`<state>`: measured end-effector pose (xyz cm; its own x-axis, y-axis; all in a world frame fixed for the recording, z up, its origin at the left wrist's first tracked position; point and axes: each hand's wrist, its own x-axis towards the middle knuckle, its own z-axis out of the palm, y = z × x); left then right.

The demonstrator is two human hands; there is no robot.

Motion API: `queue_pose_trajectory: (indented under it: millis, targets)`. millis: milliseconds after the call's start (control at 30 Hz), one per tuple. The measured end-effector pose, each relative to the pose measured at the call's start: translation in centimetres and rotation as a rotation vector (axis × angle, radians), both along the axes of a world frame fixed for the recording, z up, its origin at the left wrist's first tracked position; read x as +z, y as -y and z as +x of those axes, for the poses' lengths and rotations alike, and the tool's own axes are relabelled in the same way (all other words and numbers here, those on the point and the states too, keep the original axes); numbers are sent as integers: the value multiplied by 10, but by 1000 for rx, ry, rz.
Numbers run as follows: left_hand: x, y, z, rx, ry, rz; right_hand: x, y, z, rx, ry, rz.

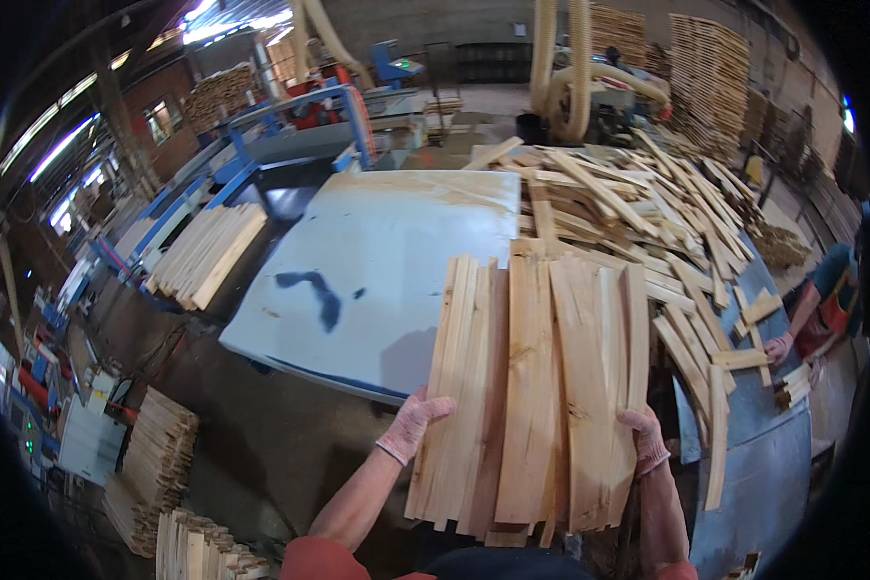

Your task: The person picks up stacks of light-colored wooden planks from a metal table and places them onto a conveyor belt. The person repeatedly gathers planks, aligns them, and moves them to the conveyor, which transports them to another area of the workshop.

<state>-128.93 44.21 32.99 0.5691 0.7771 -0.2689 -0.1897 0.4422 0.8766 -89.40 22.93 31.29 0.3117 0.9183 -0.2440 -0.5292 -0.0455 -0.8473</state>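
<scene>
A wide row of pale wooden boards (527, 387) lies in front of me, lengthwise away from my body, several side by side. My left hand (419, 425), in a pinkish work glove, presses on the left side of the row with its thumb over the top. On the opposite side my right hand (645, 440), gloved alike, grips the outer edge. The boards are squeezed between both hands. What bears their weight underneath is hidden. Just beyond their left side is a worn pale-blue tabletop (396, 261) with dark scuffs.
Loose boards (638, 203) lie in a big heap at the right. A co-worker's gloved hand (778, 346) touches a short board there, above a metal surface (754, 483). Left stands a blue-framed machine (251, 155) bearing a board stack (208, 253). More stacked boards (155, 464) stand lower left.
</scene>
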Motion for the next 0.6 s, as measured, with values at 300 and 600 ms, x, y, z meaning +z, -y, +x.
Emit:
queue_pose_trajectory:
  millis: [300, 600]
  targets:
    - [-7, -150, -248, 153, -215, -205, -34, -220, -194, 201, 21, -171]
    - [-28, -292, -358, 253, -369, -114, -47, -350, -309, 132, -62, -116]
